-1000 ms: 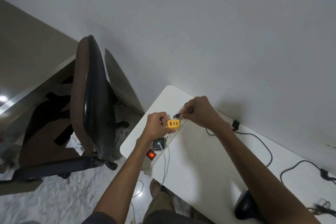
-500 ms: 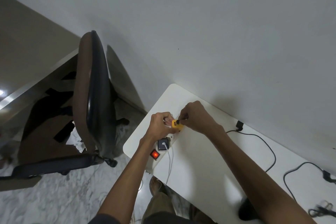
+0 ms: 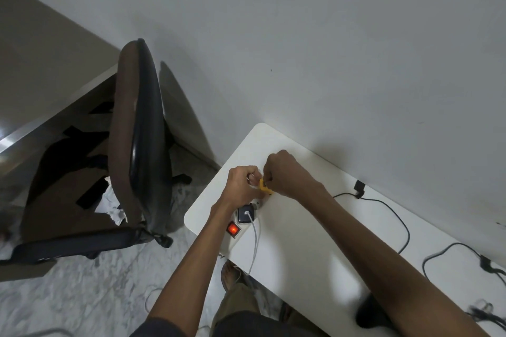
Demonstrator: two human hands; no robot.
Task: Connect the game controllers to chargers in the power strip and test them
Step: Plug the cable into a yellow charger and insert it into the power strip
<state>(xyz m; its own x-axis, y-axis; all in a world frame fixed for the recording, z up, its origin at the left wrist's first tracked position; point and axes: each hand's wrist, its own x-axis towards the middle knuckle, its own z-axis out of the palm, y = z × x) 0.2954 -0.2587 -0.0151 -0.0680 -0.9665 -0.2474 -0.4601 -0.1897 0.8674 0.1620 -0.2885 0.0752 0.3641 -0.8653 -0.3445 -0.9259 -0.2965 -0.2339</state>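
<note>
Near the 10 o'clock corner of the white tabletop (image 3: 301, 260), both hands meet over a yellow charger (image 3: 263, 186). It sits in the far end of the white power strip (image 3: 241, 228), which lies along the tabletop's left edge.

The left hand (image 3: 241, 186) comes in from 7 o'clock. Its grip is closed round the charger's left side, fingers curled over it. The right hand (image 3: 287, 175) comes in from 4 o'clock. Its grip is narrow and pinches a small dark plug (image 3: 267, 180) against the charger's top. Only a sliver of the plug shows between the fingers, so I cannot tell how far in it sits.

At 6 o'clock from the yellow charger, a black charger (image 3: 245, 213) is plugged into the same strip. A white cable (image 3: 255, 241) runs from it toward 6 o'clock and over the tabletop's edge. Just past it at 7 o'clock, the strip's red switch (image 3: 233, 229) glows.

A black cable (image 3: 383, 203) emerges by the right wrist and loops toward 3 o'clock across the tabletop, along the grey wall (image 3: 328, 35). A dark rounded object (image 3: 368, 314) lies at 5 o'clock under the right forearm, too hidden to name.

A brown chair (image 3: 137, 145) stands on the marbled floor (image 3: 82, 295), at 9 o'clock from the tabletop.
</note>
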